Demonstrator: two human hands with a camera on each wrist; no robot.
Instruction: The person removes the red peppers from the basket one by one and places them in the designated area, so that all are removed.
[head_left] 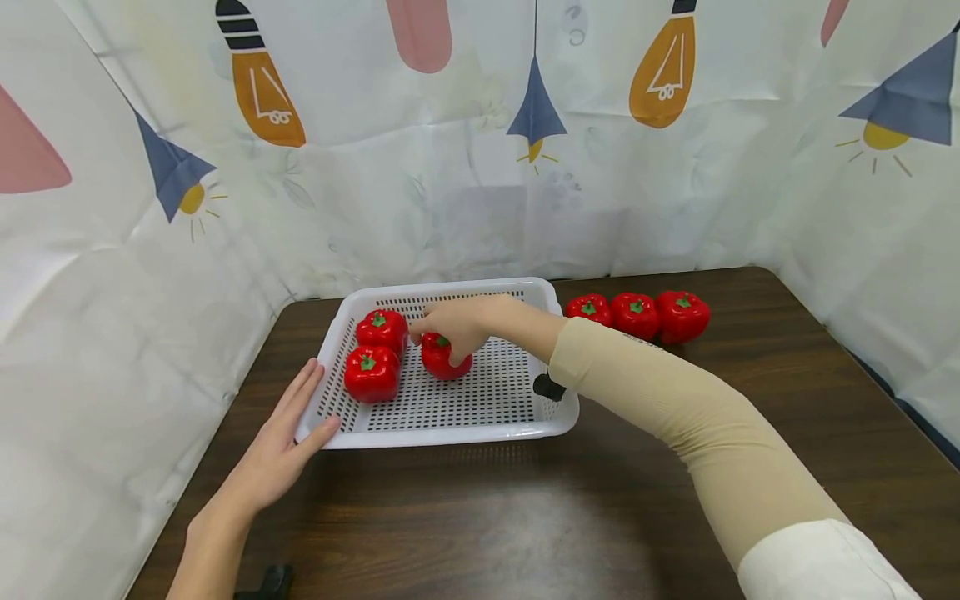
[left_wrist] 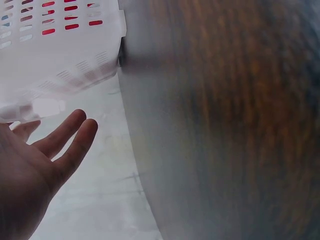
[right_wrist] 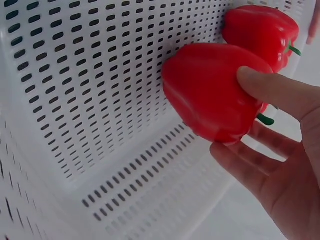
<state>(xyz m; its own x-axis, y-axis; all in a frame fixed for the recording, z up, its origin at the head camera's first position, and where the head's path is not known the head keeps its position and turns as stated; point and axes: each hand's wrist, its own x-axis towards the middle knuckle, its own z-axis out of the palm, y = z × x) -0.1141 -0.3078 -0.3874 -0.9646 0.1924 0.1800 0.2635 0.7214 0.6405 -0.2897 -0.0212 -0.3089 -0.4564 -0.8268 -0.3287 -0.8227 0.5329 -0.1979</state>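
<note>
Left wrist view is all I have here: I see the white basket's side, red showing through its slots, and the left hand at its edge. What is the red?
Observer: Red bell peppers; in the head view, two red bell peppers sit one behind the other at the left side of the white basket.
Operator: Is anything being handled in there?
Observer: Yes, the right hand holds a third red pepper inside the basket, between thumb and fingers.
Operator: Any more outside it?
Observer: Three more red peppers stand in a row on the table, to the right of the basket.
</note>
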